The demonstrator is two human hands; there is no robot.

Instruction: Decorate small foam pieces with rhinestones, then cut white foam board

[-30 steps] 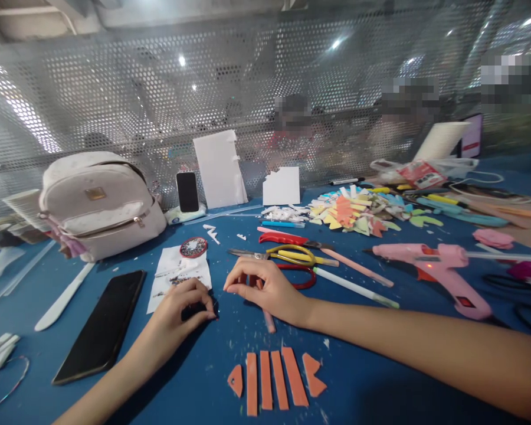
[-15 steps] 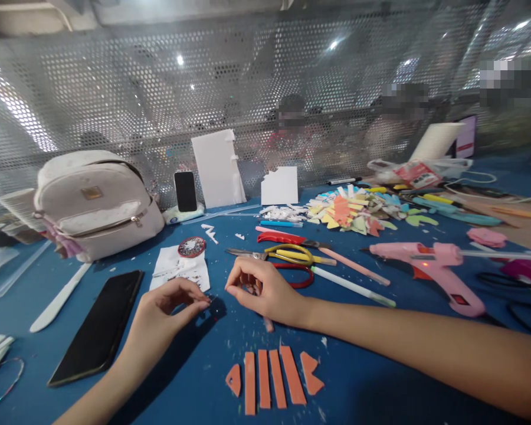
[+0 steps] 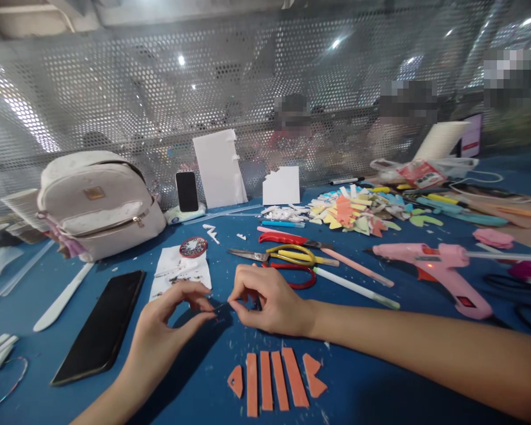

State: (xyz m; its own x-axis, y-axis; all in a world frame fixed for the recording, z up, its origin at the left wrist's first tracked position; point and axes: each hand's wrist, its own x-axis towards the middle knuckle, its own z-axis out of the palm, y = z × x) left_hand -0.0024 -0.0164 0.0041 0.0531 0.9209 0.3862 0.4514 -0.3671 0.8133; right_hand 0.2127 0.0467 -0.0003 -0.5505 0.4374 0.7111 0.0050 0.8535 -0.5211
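My left hand curls above the blue table, thumb and fingertips close together at one end of a thin, dark strand. The strand's exact kind is too fine to make out. At its other end, my right hand pinches it between thumb and forefinger, the other fingers folded in. Below the hands lies a row of flat orange pieces: a pointed head-like piece with a hole, several strips, and a notched tail-like piece. Behind my hands, a round container of small bits rests on white paper.
Scissors, red-handled pliers and pens lie beyond my right hand. A pink glue gun is at the right. Paper scraps are heaped behind. A black phone, white knife and backpack stand left.
My hands have come slightly nearer each other, and the thin strand now shows between their fingertips. The view has shifted a little; the orange pieces lie as before.
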